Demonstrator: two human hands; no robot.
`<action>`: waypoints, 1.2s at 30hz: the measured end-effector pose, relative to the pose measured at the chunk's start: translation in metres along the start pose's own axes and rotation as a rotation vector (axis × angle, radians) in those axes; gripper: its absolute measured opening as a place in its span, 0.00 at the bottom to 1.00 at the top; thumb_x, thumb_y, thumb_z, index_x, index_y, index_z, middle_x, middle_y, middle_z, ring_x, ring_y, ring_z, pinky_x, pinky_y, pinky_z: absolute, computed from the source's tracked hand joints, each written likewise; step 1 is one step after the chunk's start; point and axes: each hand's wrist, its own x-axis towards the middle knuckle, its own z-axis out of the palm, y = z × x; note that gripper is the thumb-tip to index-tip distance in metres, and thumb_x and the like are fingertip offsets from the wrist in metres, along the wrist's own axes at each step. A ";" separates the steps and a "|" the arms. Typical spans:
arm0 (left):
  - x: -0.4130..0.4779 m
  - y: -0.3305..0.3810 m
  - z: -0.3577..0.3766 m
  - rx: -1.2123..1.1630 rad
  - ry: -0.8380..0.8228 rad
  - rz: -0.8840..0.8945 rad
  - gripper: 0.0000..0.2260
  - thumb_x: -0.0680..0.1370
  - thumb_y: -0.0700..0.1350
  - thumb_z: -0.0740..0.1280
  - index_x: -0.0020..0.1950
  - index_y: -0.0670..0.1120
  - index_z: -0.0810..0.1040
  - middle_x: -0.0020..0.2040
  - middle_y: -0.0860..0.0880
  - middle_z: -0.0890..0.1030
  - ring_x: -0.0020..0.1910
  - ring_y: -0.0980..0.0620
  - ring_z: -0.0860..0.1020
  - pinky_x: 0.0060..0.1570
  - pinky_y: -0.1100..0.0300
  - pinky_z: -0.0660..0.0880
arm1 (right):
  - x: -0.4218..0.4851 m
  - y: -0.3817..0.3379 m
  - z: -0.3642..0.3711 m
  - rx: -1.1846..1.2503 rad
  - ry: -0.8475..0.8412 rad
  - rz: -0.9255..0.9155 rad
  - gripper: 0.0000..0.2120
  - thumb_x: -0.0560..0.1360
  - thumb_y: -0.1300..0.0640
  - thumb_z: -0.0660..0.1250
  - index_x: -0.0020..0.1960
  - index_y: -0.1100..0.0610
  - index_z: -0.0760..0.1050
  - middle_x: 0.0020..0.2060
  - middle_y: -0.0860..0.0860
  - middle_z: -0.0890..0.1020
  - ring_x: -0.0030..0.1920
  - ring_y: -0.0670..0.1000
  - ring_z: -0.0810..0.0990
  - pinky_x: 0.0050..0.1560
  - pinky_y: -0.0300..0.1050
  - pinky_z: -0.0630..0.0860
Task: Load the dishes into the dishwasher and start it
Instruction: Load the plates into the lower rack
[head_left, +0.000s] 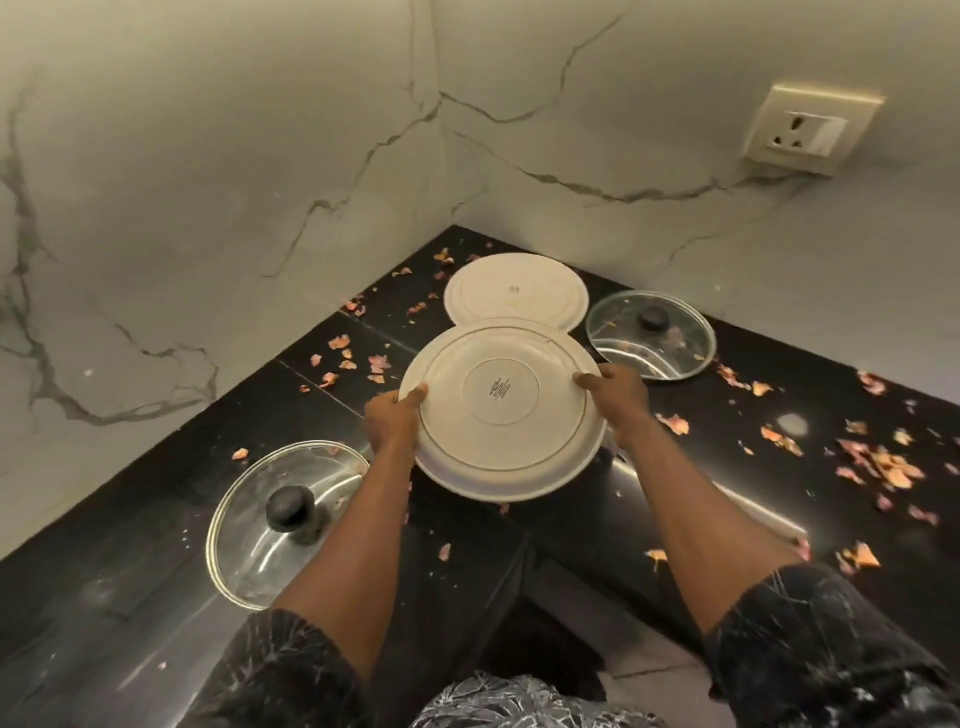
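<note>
You hold the white plate (501, 410) bottom-up between both hands. It looks lifted clear of the counter (156, 597), just in front of the back corner. Your left hand (392, 421) grips the left rim with the thumb laid over the base, and your right hand (615, 395) grips the right rim. The fingers (587, 379) curl round the edge; those underneath are hidden. A paler edge shows under the near rim and looks like another plate stacked below, though I cannot be sure.

Just behind, a second plate (517, 296) lies upside down in the back corner, its near edge hidden by the one you hold. A small glass lid (652, 332) sits knob-up just to its right, near your right hand. A larger glass lid (288, 519) lies towards the counter's front edge on the left. Dry peel scraps (883, 462) are scattered over the counter, thickest on the right. The dishwasher is not in view.

If two plates are stacked, the lower one could slide out when you tilt or turn, since only a rim grip holds them; keep them level. A swing to the right could clip the small glass lid. Scraps clinging underneath could be carried into the machine.
</note>
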 end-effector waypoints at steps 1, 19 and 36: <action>-0.008 -0.005 0.005 0.012 -0.014 0.031 0.16 0.77 0.53 0.72 0.51 0.40 0.84 0.47 0.45 0.83 0.46 0.44 0.80 0.46 0.55 0.73 | -0.009 0.007 -0.008 -0.017 0.039 0.009 0.13 0.73 0.53 0.74 0.54 0.60 0.83 0.50 0.55 0.85 0.51 0.57 0.82 0.55 0.52 0.78; -0.182 -0.095 0.043 0.320 -0.633 0.449 0.19 0.78 0.56 0.69 0.51 0.39 0.83 0.46 0.42 0.84 0.45 0.43 0.80 0.41 0.57 0.68 | -0.315 0.181 -0.119 -0.027 0.706 0.223 0.18 0.76 0.49 0.73 0.60 0.58 0.80 0.50 0.51 0.83 0.49 0.53 0.80 0.46 0.42 0.69; -0.398 -0.179 0.046 0.558 -1.119 0.742 0.16 0.80 0.54 0.67 0.64 0.48 0.81 0.52 0.52 0.82 0.49 0.51 0.78 0.49 0.54 0.74 | -0.572 0.330 -0.148 0.116 0.986 0.536 0.13 0.77 0.49 0.71 0.52 0.59 0.78 0.42 0.51 0.80 0.42 0.52 0.77 0.35 0.38 0.66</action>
